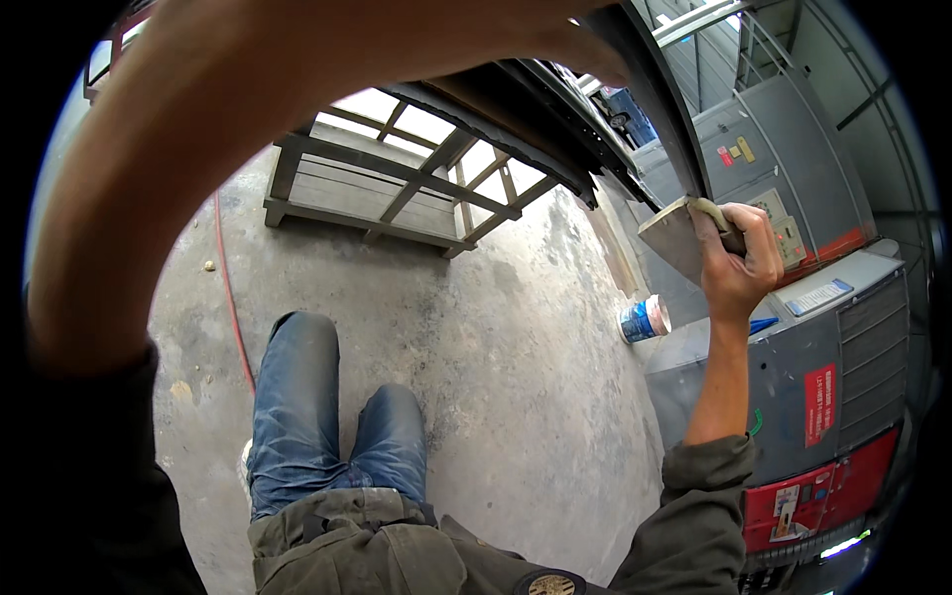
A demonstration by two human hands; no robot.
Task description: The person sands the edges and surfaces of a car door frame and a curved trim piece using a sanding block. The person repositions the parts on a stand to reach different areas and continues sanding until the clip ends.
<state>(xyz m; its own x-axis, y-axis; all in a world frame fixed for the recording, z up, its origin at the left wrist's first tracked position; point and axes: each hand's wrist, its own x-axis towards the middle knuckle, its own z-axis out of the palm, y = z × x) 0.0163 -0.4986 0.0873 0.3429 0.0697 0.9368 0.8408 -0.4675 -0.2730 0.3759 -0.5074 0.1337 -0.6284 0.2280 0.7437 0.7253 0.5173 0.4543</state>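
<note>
My left arm arches across the top of the view, and my left hand (570,48) reaches to a long dark strip (666,104). One digit shows beside the strip; the other fingers are cut off by the upper edge, so I cannot see whether they grip it. At the right, my right hand (739,248) is closed around the rounded handle of a flat, pale-grey trowel-like tool (674,236). Its plate points left, close to the lower end of the strip. More dark lengths (526,109) lie to the left of the strip.
A slatted grey metal frame (397,193) stands on the concrete floor (526,367) ahead. To the right are a blue-and-white bucket (643,319) and a large grey-and-red machine (793,397) with a control panel. A red hose (231,297) runs along the floor at left.
</note>
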